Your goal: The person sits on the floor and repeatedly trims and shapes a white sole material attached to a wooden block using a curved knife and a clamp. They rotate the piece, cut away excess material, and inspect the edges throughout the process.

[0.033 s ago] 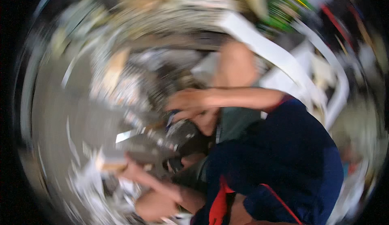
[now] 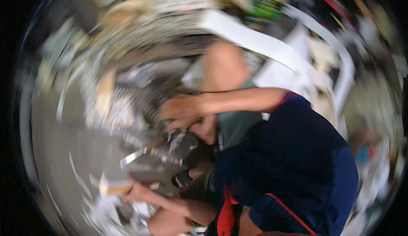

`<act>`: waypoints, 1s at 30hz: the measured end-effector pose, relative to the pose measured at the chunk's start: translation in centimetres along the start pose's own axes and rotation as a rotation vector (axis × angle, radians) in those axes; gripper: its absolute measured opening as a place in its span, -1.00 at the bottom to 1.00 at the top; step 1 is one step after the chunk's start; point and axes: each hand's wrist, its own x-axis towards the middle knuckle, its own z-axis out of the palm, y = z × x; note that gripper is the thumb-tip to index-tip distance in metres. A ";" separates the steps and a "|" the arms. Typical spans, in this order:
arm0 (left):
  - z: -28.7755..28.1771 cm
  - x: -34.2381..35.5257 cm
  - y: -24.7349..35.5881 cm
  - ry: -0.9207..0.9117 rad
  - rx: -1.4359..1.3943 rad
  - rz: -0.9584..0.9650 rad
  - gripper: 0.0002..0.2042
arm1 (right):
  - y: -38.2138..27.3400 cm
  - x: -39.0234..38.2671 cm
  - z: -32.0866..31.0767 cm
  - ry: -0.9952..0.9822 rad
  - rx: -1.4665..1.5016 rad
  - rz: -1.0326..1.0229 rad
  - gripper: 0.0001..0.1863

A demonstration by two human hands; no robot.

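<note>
Left hand (image 2: 137, 192) and pale block (image 2: 115, 181); clock directions are read on the upright view. The block lies at 9 o'clock from the left hand and touches it; its tan side faces 6 o'clock, and its long axis runs roughly from 9 to 3 o'clock. The left hand is the nearer one, its fingers pressed around the block's 3 o'clock end. The right hand (image 2: 183, 109) stands well apart; from it, the block lies between 7 and 8 o'clock. Between the two hands, at about 12 o'clock from the left, lies a bright blade-like strip (image 2: 132, 158), its long axis running from 8 to 2 o'clock.

The right hand's fingers bend downward, partly spread, over a dark rounded object (image 2: 185, 144) with pale flecks, at 6 o'clock from it; whether they touch or pinch anything cannot be told. Motion blur softens every outline. The left fingertips are indistinct, the block's material is uncertain, and the dark object might be footwear or a lump. The white litter (image 2: 106, 212) below the block dissolves into streaks, and the lower knee (image 2: 170, 224) is cut off by the bottom edge.
</note>
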 end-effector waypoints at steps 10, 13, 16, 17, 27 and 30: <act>8.9 -6.0 10.6 -0.022 -0.030 0.206 -0.30 | -3.6 -21.9 -16.6 1.001 -0.568 0.639 -0.61; 10.3 -6.3 11.5 -0.032 -0.135 0.221 -0.31 | 4.2 -32.3 -16.0 0.926 -0.428 1.227 -0.35; 10.9 -5.3 11.6 -0.028 -0.216 0.211 -0.32 | 8.5 -35.9 -17.0 0.829 -0.501 1.405 -0.28; 10.4 -4.5 11.4 -0.005 -0.235 0.196 -0.32 | 9.3 -35.6 -17.7 0.770 -0.492 1.454 -0.26; 5.2 -2.3 12.0 -0.277 -0.339 0.234 -0.36 | 4.1 -18.1 -17.7 1.056 -0.160 0.544 -0.73; 1.6 -1.4 8.5 -0.219 -0.124 0.231 -0.32 | 2.0 -9.2 -11.7 0.769 0.036 0.492 -0.76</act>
